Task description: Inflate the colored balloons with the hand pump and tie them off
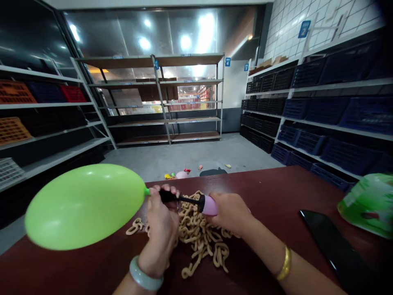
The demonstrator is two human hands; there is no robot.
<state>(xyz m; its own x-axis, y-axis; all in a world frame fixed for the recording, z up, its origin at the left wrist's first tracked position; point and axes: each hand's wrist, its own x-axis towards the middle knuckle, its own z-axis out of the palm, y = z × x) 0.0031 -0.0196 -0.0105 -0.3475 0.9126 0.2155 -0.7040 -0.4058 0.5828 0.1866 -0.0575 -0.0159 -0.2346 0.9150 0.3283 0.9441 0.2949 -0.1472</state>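
A large, inflated green balloon (86, 207) extends to the left, its neck drawn over the tip of a hand balloon pump (210, 205). My left hand (162, 223) is closed around the balloon's neck and the pump's black front end. At the pump's other end, my right hand (231, 211) grips the purple part. A black rod shows between the two hands. Beneath them, a heap of tan, curly, rope-like pieces (199, 229) lies on the dark red table (270, 262). My left fingers partly hide the nozzle.
To the right lie a black phone-like slab (330, 241) and a green plastic package (368, 207). Small balloons (181, 175) are on the floor beyond the table. Metal shelves (162, 123) stand at the back; shelves with dark blue crates (325, 108) line the right.
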